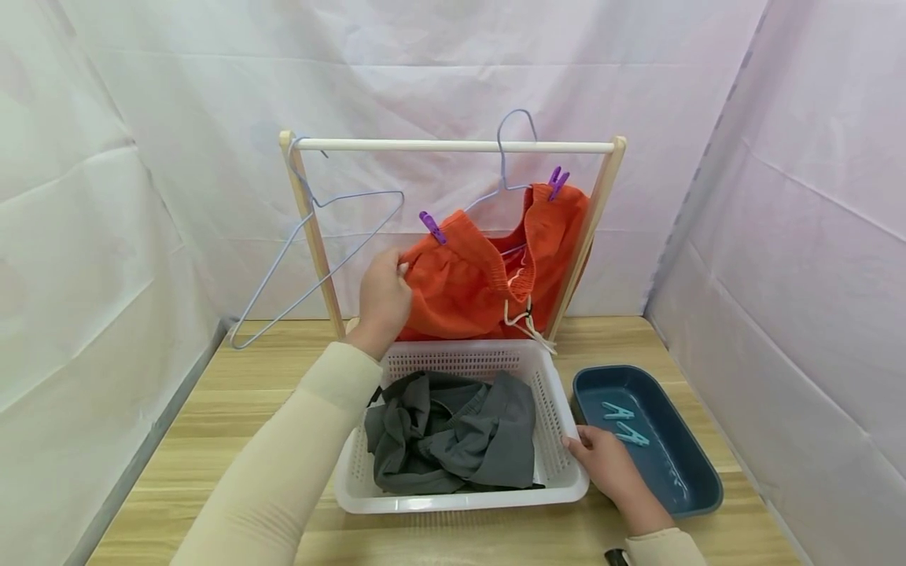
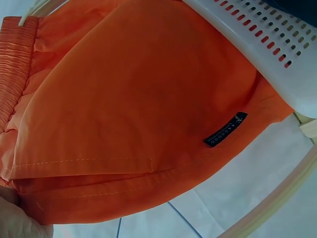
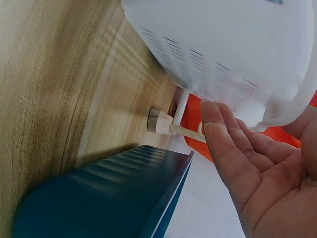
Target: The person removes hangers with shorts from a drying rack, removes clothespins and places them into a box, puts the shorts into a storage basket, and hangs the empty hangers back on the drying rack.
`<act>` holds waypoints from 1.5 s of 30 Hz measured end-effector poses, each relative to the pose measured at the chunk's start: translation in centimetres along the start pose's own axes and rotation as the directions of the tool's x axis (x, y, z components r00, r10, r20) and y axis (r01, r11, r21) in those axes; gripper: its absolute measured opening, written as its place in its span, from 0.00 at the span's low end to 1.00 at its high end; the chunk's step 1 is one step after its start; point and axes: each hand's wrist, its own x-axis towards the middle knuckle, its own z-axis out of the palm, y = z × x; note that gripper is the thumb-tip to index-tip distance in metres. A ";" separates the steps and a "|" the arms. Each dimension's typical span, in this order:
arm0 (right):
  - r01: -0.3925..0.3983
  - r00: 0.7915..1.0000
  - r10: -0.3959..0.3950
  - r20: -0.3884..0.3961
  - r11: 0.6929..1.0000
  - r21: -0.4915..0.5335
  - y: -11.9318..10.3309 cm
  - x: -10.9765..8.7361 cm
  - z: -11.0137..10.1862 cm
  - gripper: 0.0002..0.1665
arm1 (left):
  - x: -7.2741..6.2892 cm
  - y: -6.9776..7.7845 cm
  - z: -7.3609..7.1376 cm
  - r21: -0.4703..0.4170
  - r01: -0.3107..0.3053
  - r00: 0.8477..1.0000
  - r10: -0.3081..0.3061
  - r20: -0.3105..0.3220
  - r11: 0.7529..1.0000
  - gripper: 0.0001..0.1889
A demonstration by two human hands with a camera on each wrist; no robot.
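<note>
Left hand (image 1: 384, 295) pinching orange garment (image 1: 453, 287) at its left edge — garment hangs just right of it, behind white basket (image 1: 467, 503). Right hand (image 1: 610, 464) — thumb over basket's right rim, fingers loosely extended outside.

Orange shorts (image 1: 453, 295): matt cloth, ribbed waistband (image 2: 16, 74). Basket (image 1: 460, 504): smooth plastic. Tray (image 1: 675, 440): glossy plastic. Table (image 1: 226, 409): smooth, wood-grained.

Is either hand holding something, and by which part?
Yes. In the head view, the left hand pinches the orange garment by its left edge; the right hand grips the white basket by its right rim.
</note>
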 end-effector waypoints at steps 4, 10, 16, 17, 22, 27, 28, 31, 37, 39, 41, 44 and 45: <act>0.000 1.000 0.000 0.003 1.000 0.003 0.0 0.1 -0.1 0.25 | -0.1 -0.3 -0.2 0.011 -0.030 0.999 0.030 -0.024 0.999 0.09; 0.008 1.000 -0.008 0.000 1.000 0.005 0.0 0.3 0.0 0.24 | -0.4 -0.8 -0.6 0.031 -0.086 0.994 0.088 -0.065 0.996 0.10; -0.008 1.000 0.008 0.004 1.000 -0.004 0.1 0.5 -0.1 0.24 | -0.8 -1.6 -1.3 0.019 -0.087 0.993 0.089 -0.082 0.996 0.11; -0.011 1.000 0.011 0.003 1.000 -0.004 0.1 0.5 -0.1 0.24 | -0.9 -1.8 -1.4 0.020 -0.085 0.992 0.087 -0.089 0.996 0.11; -0.009 1.000 0.009 -0.001 1.000 -0.005 0.1 0.6 -0.1 0.24 | -1.3 -2.5 -2.0 0.011 -0.097 0.987 0.098 -0.131 0.995 0.09; -0.020 1.000 0.020 0.014 1.000 0.000 0.1 0.6 0.0 0.25 | -1.9 -3.4 -2.7 -0.004 -0.106 0.984 0.104 -0.144 0.994 0.07; -0.023 1.000 0.023 0.016 1.000 -0.001 0.1 0.6 0.0 0.25 | -2.0 -3.5 -2.8 -0.006 -0.110 0.983 0.107 -0.148 0.994 0.06; -0.021 1.000 0.021 0.013 1.000 -0.004 0.0 0.6 0.0 0.24 | -2.4 -3.9 -3.1 0.002 -0.123 0.978 0.122 -0.171 0.992 0.06; -0.019 1.000 0.019 0.012 1.000 -0.010 0.0 0.6 0.0 0.24 | -3.2 -4.3 -3.8 -0.002 -0.162 0.965 0.158 -0.207 0.987 0.05; -0.022 1.000 0.022 0.014 1.000 -0.015 0.0 0.6 0.0 0.24 | -3.5 -4.4 -3.9 -0.004 -0.172 0.963 0.168 -0.213 0.985 0.05; -0.030 0.999 0.030 0.012 0.999 -0.023 -0.1 0.6 0.0 0.24 | -3.8 -4.5 -4.1 -0.001 -0.170 0.963 0.166 -0.213 0.985 0.05; -0.035 0.999 0.035 0.012 0.999 -0.037 -0.2 0.6 -0.1 0.24 | -4.4 -4.7 -4.3 0.007 -0.162 0.964 0.160 -0.211 0.987 0.06; -0.040 0.999 0.041 0.012 0.998 -0.038 -0.3 0.6 -0.1 0.24 | -4.6 -4.8 -4.4 0.010 -0.160 0.964 0.158 -0.212 0.987 0.06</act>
